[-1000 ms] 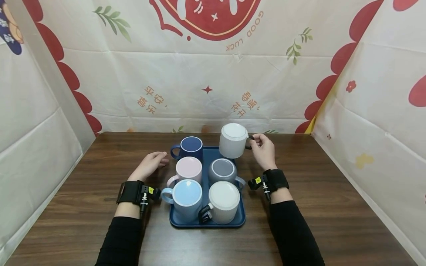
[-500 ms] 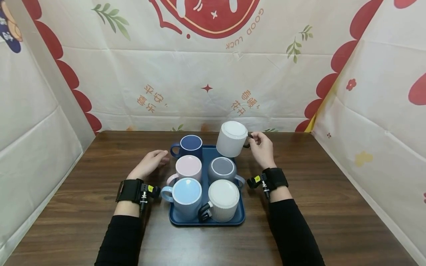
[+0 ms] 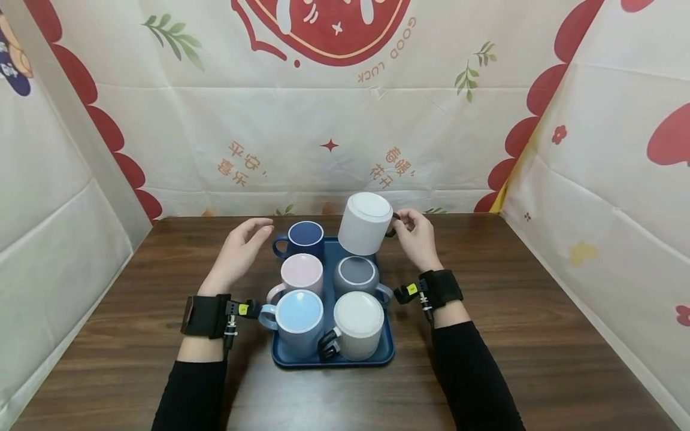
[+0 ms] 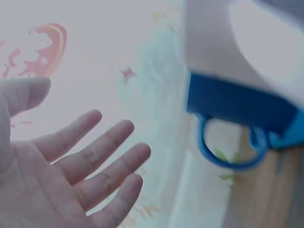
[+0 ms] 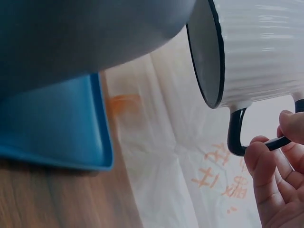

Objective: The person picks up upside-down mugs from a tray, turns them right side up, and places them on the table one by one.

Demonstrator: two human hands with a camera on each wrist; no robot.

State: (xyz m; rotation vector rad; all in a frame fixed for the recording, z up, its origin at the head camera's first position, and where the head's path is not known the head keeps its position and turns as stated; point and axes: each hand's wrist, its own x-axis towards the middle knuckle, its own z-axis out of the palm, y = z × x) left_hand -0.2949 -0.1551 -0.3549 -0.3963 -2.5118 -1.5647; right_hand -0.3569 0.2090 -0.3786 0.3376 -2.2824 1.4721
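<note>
My right hand (image 3: pixel 418 239) pinches the black handle of a white ribbed mug (image 3: pixel 365 224), held mouth down and tilted over the far right part of a blue tray (image 3: pixel 330 263). In the right wrist view, thumb and fingers close on that handle (image 5: pixel 236 130), and the mug's dark rim shows. My left hand (image 3: pixel 237 251) is raised left of the tray, fingers spread and holding nothing. Nearest to it is a dark blue mug (image 3: pixel 305 236), its handle to the left; the left wrist view shows this mug (image 4: pixel 237 107) beyond the blurred pale mugs.
Behind the left hand's wrist, on the tray, are a pink mug (image 3: pixel 302 275) and a light blue mug (image 3: pixel 299 326). A grey mug (image 3: pixel 356 278) and a white mug (image 3: pixel 360 323) with a black handle fill the right side. A printed cloth (image 3: pixel 323 114) hangs behind the table (image 3: pixel 512 359).
The white mug in my right hand has moved left and tilted more over the tray. My left hand has lifted and its fingers have opened out.
</note>
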